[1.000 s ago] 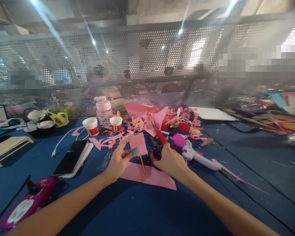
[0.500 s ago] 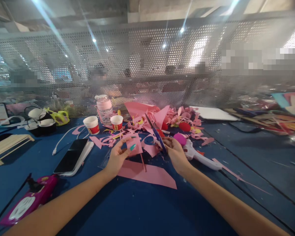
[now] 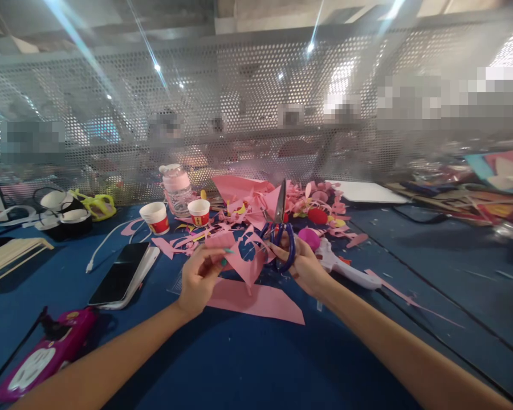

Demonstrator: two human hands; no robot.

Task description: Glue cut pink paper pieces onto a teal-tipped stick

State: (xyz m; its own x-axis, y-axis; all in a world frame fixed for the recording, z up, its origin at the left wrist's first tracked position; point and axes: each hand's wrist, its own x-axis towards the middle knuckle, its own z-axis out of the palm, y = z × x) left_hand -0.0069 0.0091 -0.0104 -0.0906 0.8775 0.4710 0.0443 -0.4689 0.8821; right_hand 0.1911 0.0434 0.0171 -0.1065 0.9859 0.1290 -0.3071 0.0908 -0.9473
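My left hand pinches a piece of pink paper between thumb and fingers, above the table. In my right hand are blue-handled scissors, their blades pointing up and away from me. The fingers wrap around the handle loops. The pink paper's right side reaches close to the scissors; whether my right fingers touch it I cannot tell. Beneath both hands a larger flat pink sheet lies on the blue table. Behind them spreads a heap of pink paper scraps.
A white glue gun with a cord lies right of my right hand. Two paper cups and a pink-lidded bottle stand at the back left. A phone and a magenta power strip lie left. A perforated metal screen rises behind.
The scissors have turned so their blades point up instead of leaning left. My left hand now holds a pink piece of a different shape, nearer the scissors. The view has shifted slightly.
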